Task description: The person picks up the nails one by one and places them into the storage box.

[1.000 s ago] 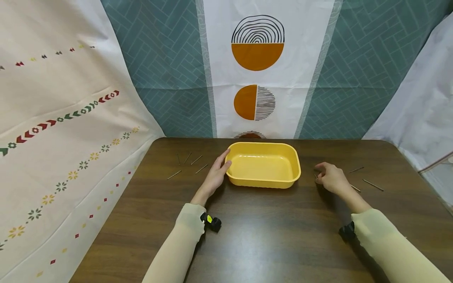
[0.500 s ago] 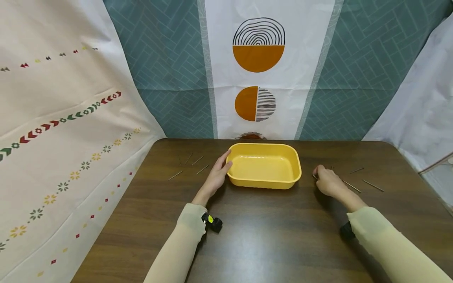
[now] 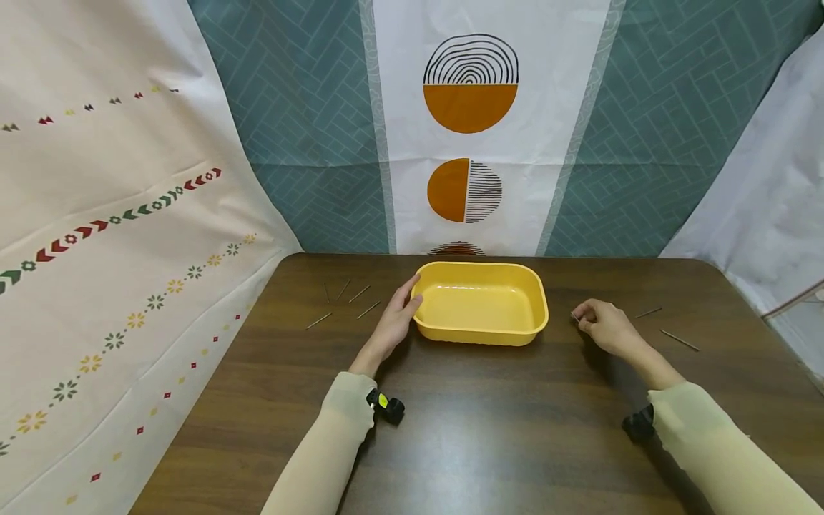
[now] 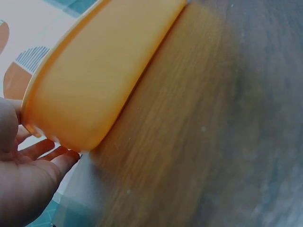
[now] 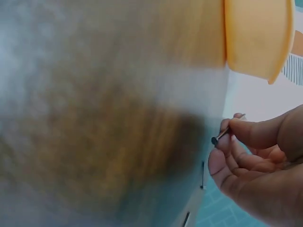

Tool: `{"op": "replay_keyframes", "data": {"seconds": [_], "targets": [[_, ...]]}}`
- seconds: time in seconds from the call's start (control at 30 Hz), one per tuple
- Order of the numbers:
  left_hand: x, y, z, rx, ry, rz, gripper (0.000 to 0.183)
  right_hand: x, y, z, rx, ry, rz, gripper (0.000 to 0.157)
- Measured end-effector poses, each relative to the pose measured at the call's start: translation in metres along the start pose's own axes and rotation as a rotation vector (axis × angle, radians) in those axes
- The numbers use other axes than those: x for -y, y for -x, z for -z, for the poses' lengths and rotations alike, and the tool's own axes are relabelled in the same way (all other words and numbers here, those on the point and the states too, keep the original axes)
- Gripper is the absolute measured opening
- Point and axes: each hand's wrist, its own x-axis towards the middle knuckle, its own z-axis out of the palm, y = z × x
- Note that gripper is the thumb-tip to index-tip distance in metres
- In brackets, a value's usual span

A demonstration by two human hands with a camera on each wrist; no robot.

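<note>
Yellow tray (image 3: 479, 338): rectangular, rounded corners, glossy interior. Upright at the middle of the table (image 3: 476, 422), near the far edge, long sides parallel to it. Left hand (image 3: 390, 323) grips the tray's left end at the rim.

Held nail (image 5: 221, 135): thin metal shaft, dark flat head. Tilted; pinched between thumb and fingers of the right hand (image 3: 606, 329), right of the tray.

Loose nails, right: one (image 3: 649, 312) and a longer one (image 3: 679, 340), lying flat toward the far right corner.

Thin metal pieces (image 3: 319, 320), left: five, scattered flat near the far left corner.
</note>
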Motion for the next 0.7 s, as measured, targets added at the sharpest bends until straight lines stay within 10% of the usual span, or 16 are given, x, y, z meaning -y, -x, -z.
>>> {"op": "replay_keyframes", "data": {"seconds": [0.7], "targets": [[-0.001,-0.001,-0.002,-0.013,-0.027,-0.026,0.054,0.005,-0.006,0.026,0.056,-0.209,-0.035,0.032]]}}
